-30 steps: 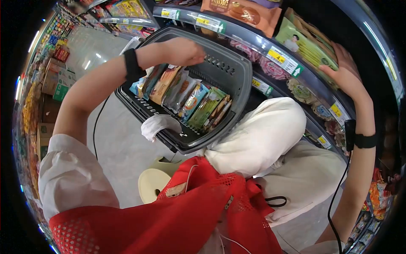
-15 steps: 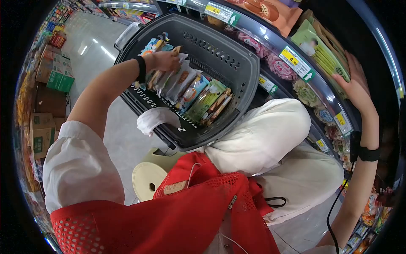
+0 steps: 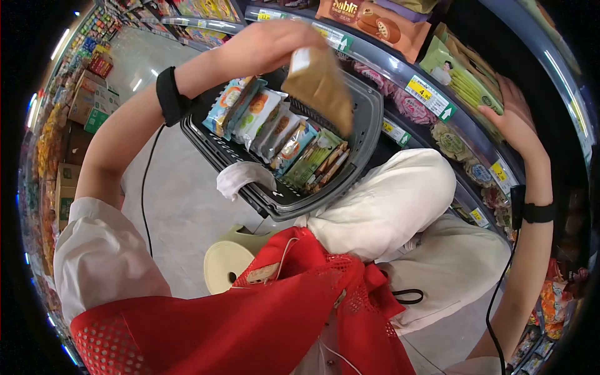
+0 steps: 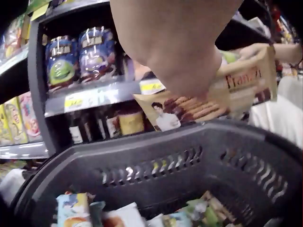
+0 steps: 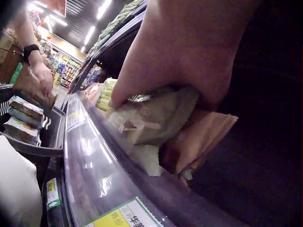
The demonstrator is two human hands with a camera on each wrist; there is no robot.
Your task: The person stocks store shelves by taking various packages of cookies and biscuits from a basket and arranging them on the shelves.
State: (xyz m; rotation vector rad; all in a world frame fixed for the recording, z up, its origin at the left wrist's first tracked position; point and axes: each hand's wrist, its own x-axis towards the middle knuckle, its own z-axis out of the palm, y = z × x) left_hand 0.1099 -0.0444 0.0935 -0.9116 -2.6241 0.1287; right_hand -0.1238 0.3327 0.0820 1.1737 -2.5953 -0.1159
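My left hand (image 3: 281, 45) grips a tan pack of cookies (image 3: 322, 90) by its upper part, over the shelf side of a dark grey basket (image 3: 369, 134). In the left wrist view, the cookie pack (image 4: 244, 92) shows its printed cookies and the word Franzi. Several colourful snack packs (image 3: 253, 115) stand in a row inside the basket. On the upper shelf my right hand (image 3: 517, 119) holds the end of a green snack pack (image 3: 462, 78), thumb on its front. The right wrist view shows brown packs (image 5: 201, 142) behind the green pack, beneath the hand.
An orange cookie bag (image 3: 381, 25) lies farther along the shelf, behind a clear price rail (image 3: 431, 97). Lower shelves hold pink packs (image 3: 406, 103). The basket stands against my knee (image 3: 400, 187). A cream stool (image 3: 228, 265) is on the floor, and a black cable (image 3: 145, 206) hangs from my left wrist.
My left hand reached down into the basket, took hold of the tan cookie pack and lifted it out toward the shelf. The right hand stays on the green pack.
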